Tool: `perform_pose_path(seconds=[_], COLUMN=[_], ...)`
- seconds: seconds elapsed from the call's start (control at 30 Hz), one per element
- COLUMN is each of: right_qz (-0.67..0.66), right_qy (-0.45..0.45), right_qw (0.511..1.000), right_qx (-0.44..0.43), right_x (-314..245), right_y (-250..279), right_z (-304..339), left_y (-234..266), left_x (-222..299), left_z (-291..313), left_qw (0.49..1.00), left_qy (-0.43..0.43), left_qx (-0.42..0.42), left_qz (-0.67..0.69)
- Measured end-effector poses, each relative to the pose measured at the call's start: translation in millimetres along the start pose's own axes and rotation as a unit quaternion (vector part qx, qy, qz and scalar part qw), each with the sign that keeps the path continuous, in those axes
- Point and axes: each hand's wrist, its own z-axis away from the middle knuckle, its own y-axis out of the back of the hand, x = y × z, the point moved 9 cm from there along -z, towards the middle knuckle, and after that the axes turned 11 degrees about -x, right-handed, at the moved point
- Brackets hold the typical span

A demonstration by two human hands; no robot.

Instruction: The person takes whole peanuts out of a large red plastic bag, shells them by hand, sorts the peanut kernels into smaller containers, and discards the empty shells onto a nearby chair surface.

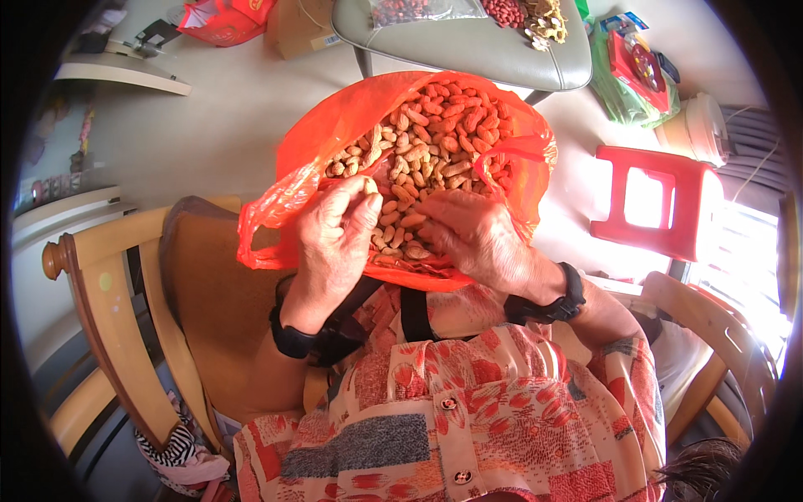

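An orange-red plastic bag (pixel 311 138) lies wide open in front of me, full of unshelled peanuts (pixel 431 163). Over its left part, my left hand (pixel 333 238) is closed, with a peanut (pixel 370 186) pinched between thumb and forefinger. My right hand (pixel 481 236) is at the near right side of the heap, its fingers bent down and drawn together against the peanuts. Whatever those right fingertips hold, if anything, is hidden beneath the hand. Both wrists wear black bands.
Beyond the bag stands a grey-topped stool (pixel 468 60) bearing a clear bag, red kernels and peanut shells. A red plastic stool (pixel 657 201) is at the right, near a green bag (pixel 619 92). Wooden chairs (pixel 113 293) flank me; a cardboard box (pixel 303 29) sits far back.
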Motion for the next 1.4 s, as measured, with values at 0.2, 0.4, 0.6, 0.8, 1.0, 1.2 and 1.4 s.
perform_pose_path(seconds=[0.2, 0.4, 0.6, 0.8, 1.0, 1.2, 1.4], right_qz=[-0.539, -0.559, -0.483, -0.404, -0.369, -0.522, -0.588], right_qy=[-0.202, -0.201, -0.169, -0.093, -0.098, -0.131, -0.151], right_qw=[0.818, 0.804, 0.859, 0.903, 0.899, 0.821, 0.784], right_qx=[0.005, -0.023, -0.001, 0.113, 0.213, 0.19, 0.129], right_x=[35.1, 35.7, 28.0, 21.2, 31.0, 34.8, 36.8], right_y=[-21.8, -28.7, -18.3, -6.5, -10.6, -27.4, -35.4], right_z=[-11.9, -21.0, -25.9, -29.1, -29.6, -32.2, -33.9], left_y=[-18.4, -33.5, -35.8, -44.5, -37.1, -35.2, -36.1], left_x=[1.3, -2.5, -7.5, -13.4, 1.7, -27.0, -33.3], left_z=[10.5, 16.7, 21.8, 19.0, 6.8, 5.7, 8.9], left_qw=[0.999, 0.996, 0.997, 0.996, 0.998, 0.989, 0.973], left_qy=[0.037, -0.002, 0.039, 0.065, 0.014, 0.092, 0.089], left_qx=[-0.012, -0.042, -0.04, 0.007, 0.056, 0.076, 0.061], left_qz=[0.019, 0.082, 0.05, 0.068, -0.033, 0.086, 0.203])
